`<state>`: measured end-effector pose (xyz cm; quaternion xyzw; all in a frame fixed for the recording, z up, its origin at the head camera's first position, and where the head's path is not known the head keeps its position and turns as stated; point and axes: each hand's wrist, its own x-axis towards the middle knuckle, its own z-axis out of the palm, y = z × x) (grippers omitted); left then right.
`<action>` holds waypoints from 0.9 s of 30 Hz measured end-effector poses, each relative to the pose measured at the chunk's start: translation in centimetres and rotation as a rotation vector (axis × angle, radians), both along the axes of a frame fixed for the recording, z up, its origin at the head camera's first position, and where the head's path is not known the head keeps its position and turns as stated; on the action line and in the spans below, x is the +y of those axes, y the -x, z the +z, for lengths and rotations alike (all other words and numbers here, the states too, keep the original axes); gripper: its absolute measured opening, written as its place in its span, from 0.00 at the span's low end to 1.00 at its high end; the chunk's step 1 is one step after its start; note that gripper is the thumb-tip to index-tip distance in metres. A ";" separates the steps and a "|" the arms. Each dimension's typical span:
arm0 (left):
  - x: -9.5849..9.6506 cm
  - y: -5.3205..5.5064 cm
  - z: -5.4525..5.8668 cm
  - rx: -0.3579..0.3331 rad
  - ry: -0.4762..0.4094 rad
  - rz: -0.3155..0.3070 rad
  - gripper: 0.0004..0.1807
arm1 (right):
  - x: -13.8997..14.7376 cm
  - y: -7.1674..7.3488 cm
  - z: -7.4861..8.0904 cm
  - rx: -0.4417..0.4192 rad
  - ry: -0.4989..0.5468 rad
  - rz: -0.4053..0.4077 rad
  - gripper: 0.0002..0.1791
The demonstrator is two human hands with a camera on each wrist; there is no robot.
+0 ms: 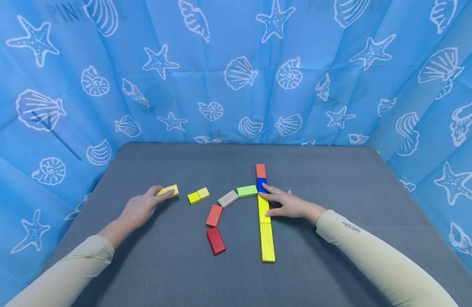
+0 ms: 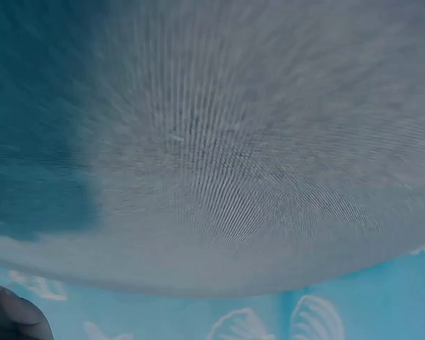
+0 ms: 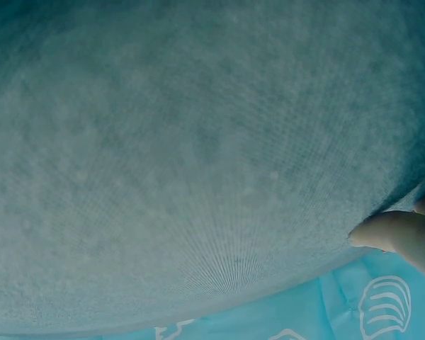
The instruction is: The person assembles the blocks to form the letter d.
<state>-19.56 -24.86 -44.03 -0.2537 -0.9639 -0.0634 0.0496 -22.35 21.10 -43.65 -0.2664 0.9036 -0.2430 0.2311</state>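
In the head view my left hand (image 1: 141,208) pinches a pale yellow block (image 1: 174,189) at the left of the table. My right hand (image 1: 291,204) spreads its fingers over a straight column of blocks, touching the blue block (image 1: 260,183) and the upper yellow block (image 1: 263,209). A coral block (image 1: 260,170) tops this column, and a long yellow block (image 1: 267,243) forms its near end. From the column a curve runs leftward: green block (image 1: 246,191), beige block (image 1: 228,199), light red block (image 1: 214,215), dark red block (image 1: 216,241). Both wrist views show mostly cloth and part of a hand.
Between my left hand and the curve lie a small bright yellow block (image 1: 194,198) and a small pale yellow block (image 1: 203,193), touching each other. A grey cloth (image 1: 163,273) covers the table. Behind it hangs a blue curtain (image 1: 220,42) with white shells and starfish.
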 end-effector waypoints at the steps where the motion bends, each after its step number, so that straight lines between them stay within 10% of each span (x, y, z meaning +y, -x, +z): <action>1: 0.1 -0.5 0.2 0.012 -0.012 -0.016 0.35 | 0.0 0.0 0.0 -0.002 0.000 -0.002 0.40; 21: 10.2 -7.2 -0.3 0.211 -0.073 -0.631 0.39 | 0.2 0.1 0.0 -0.001 0.009 -0.003 0.40; 27: 13.2 -8.3 -0.3 0.080 -0.062 -0.716 0.33 | 0.0 0.0 0.0 0.004 -0.006 -0.005 0.41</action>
